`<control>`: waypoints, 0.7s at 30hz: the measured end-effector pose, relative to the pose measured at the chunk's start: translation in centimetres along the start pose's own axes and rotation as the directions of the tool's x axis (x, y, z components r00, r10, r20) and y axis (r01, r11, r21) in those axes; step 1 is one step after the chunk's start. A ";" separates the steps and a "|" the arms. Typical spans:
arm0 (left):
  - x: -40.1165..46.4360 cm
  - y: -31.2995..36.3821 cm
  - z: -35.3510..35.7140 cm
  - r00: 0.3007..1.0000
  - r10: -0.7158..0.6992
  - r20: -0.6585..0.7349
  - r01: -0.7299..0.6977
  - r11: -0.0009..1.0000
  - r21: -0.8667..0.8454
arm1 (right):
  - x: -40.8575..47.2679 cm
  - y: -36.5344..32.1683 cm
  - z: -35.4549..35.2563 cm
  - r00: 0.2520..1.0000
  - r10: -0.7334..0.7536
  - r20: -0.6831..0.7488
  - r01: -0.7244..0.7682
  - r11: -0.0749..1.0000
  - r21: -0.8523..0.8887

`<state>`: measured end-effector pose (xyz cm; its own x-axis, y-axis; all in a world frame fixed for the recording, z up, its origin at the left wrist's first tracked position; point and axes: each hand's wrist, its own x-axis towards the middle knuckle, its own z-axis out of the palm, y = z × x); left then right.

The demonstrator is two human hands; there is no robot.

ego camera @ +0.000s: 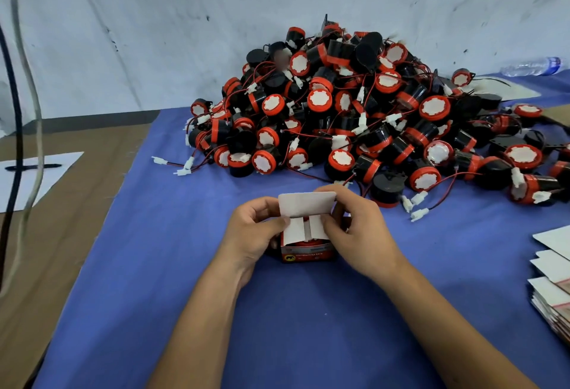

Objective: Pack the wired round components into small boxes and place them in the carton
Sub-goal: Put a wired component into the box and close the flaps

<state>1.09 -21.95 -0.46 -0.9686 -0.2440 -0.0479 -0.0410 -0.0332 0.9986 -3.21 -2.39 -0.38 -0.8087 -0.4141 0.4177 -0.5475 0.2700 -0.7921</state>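
I see both forearms angled inward, my left hand [251, 231] and right hand [357, 228] holding the small box [305, 243] in a curled grip, thumbs on its flaps, pile of components [354, 117] just beyond.

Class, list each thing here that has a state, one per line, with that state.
Small red cardboard box: side flaps folded in, white top flap up.
Left hand: grips the box.
Right hand: grips the box.
Clear plastic water bottle: lying down.
Stack of white box blanks: flat, unfolded.
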 end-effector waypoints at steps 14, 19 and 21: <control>-0.8 0.3 -2.2 0.940 0.023 0.340 -0.008 0.999 -0.045 | -0.7 0.0 -1.8 0.958 -0.118 0.263 0.197 0.934 -0.298; -0.8 0.2 -1.2 0.942 0.231 0.243 -0.303 0.897 0.323 | -0.3 0.3 -0.9 0.972 -0.148 0.180 0.200 0.928 -0.316; -0.6 0.1 -1.2 0.931 0.276 0.240 -0.350 0.861 0.369 | -0.1 0.3 -1.2 0.970 -0.119 0.214 0.177 0.945 -0.277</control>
<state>2.00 -23.00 -0.39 -0.9717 -0.0039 0.2363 0.2135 0.4148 0.8845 -3.51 -1.22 -0.12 -0.6729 -0.6198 0.4038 -0.7197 0.4223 -0.5511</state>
